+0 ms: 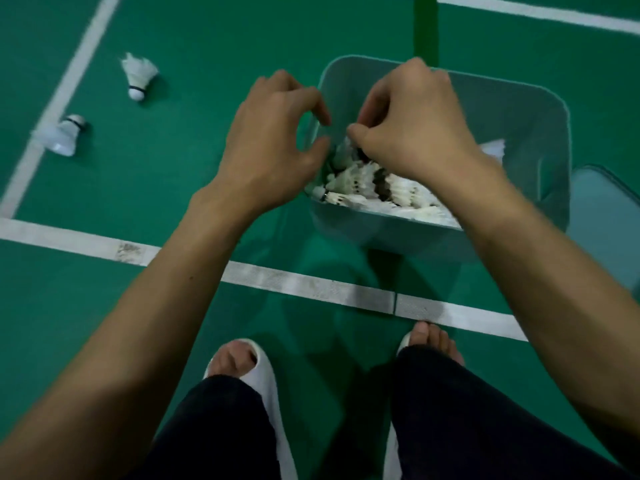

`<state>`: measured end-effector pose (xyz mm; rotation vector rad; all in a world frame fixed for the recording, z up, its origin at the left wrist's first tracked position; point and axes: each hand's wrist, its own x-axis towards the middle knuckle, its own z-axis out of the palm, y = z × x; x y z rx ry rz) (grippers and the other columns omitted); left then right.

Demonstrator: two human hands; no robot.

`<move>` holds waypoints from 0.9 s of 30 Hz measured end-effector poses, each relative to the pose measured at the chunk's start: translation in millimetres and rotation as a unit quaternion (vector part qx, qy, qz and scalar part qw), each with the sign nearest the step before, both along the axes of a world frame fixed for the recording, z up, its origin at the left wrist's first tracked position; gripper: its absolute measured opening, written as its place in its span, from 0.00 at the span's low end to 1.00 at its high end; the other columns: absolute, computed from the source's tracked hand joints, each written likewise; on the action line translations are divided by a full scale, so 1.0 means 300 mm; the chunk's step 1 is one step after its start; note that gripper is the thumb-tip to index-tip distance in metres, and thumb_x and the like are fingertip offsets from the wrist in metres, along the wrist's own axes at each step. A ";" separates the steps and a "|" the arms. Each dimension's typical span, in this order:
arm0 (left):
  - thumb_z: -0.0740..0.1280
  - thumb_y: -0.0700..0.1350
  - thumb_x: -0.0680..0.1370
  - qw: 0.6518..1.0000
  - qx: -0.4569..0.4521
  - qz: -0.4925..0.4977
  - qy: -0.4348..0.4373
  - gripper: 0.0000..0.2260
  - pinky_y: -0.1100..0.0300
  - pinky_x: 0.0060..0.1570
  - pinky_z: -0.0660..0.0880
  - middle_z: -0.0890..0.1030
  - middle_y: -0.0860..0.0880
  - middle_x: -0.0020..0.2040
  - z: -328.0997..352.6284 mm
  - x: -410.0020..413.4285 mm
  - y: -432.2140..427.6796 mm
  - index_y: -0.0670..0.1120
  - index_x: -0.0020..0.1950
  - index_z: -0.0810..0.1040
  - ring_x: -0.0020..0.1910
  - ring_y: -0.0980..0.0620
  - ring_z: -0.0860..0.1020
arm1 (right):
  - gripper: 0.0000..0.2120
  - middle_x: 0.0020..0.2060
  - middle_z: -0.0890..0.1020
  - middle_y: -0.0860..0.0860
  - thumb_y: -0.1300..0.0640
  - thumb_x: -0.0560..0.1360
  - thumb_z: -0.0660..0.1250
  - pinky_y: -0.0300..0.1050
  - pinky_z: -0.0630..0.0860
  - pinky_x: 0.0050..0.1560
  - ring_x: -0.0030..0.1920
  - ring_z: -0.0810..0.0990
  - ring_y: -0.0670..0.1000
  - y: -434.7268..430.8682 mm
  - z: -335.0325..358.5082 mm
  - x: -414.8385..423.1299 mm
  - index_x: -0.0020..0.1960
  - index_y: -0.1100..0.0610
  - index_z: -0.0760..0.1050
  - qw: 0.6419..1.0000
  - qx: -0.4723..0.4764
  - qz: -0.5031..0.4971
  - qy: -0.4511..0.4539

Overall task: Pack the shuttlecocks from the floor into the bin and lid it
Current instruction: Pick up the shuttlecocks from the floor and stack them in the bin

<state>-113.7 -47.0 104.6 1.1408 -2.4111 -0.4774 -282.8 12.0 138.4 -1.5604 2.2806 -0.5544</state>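
Note:
A translucent pale bin (pixel 540 98) stands on the green court floor, with several white shuttlecocks (pixel 398 194) piled inside. My right hand (pixel 415 129) hovers over the bin's left half, thumb and curled fingers pinching the top of a shuttlecock (pixel 343 153) above the pile. My left hand (pixel 273 143) is beside it at the bin's left rim, its fingers curved in a loose C with nothing in them. Two shuttlecocks lie on the floor to the left: one (pixel 139 75) farther back, and one (pixel 65 135) on the white line. The bin's lid (pixel 606 216) lies to the right of the bin.
White court lines (pixel 311 287) cross the floor in front of my feet and run up the left side. A green post (pixel 426 26) rises behind the bin. My feet in white slippers (pixel 263 372) stand just short of the near line.

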 end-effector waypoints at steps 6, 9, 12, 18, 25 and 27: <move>0.67 0.53 0.71 0.988 0.081 0.129 -0.008 0.15 0.46 0.57 0.74 0.77 0.45 0.52 -0.146 0.338 -0.136 0.50 0.54 0.82 0.56 0.41 0.77 | 0.11 0.45 0.88 0.50 0.47 0.70 0.68 0.49 0.81 0.54 0.52 0.85 0.56 -0.199 -0.077 0.328 0.46 0.50 0.86 0.993 -0.016 0.118 0.025; 0.68 0.54 0.71 0.970 0.133 0.202 -0.030 0.18 0.44 0.61 0.73 0.77 0.43 0.56 -0.244 0.507 -0.216 0.50 0.58 0.81 0.60 0.40 0.75 | 0.11 0.46 0.88 0.51 0.48 0.70 0.69 0.48 0.81 0.51 0.53 0.85 0.57 -0.345 -0.176 0.484 0.46 0.51 0.86 0.984 0.022 0.175 0.033; 0.72 0.51 0.73 0.940 0.149 0.297 -0.072 0.20 0.45 0.64 0.70 0.73 0.41 0.63 -0.338 0.675 -0.317 0.47 0.64 0.77 0.65 0.38 0.71 | 0.10 0.48 0.87 0.54 0.53 0.69 0.70 0.48 0.80 0.52 0.54 0.84 0.59 -0.519 -0.290 0.613 0.48 0.52 0.86 0.966 0.097 0.239 0.036; 0.71 0.48 0.72 0.880 0.138 0.420 -0.174 0.31 0.41 0.70 0.62 0.62 0.38 0.76 -0.486 0.934 -0.564 0.47 0.74 0.67 0.75 0.35 0.61 | 0.19 0.70 0.73 0.62 0.52 0.71 0.72 0.48 0.69 0.71 0.69 0.73 0.62 -0.911 -0.453 0.768 0.62 0.49 0.84 0.945 0.163 0.282 0.019; 0.70 0.48 0.75 0.889 0.141 0.401 -0.173 0.33 0.34 0.76 0.54 0.58 0.42 0.82 -0.532 1.093 -0.754 0.52 0.79 0.63 0.81 0.39 0.55 | 0.16 0.80 0.61 0.59 0.50 0.72 0.75 0.48 0.60 0.77 0.79 0.57 0.62 -1.202 -0.497 0.816 0.59 0.46 0.85 0.957 0.118 0.263 -0.010; 0.70 0.48 0.76 0.896 0.157 0.396 -0.123 0.26 0.40 0.67 0.70 0.75 0.42 0.69 -0.554 1.121 -0.749 0.49 0.74 0.69 0.68 0.39 0.73 | 0.14 0.63 0.80 0.55 0.53 0.70 0.75 0.41 0.72 0.64 0.69 0.74 0.58 -1.223 -0.530 0.818 0.55 0.47 0.87 0.956 0.134 0.254 -0.066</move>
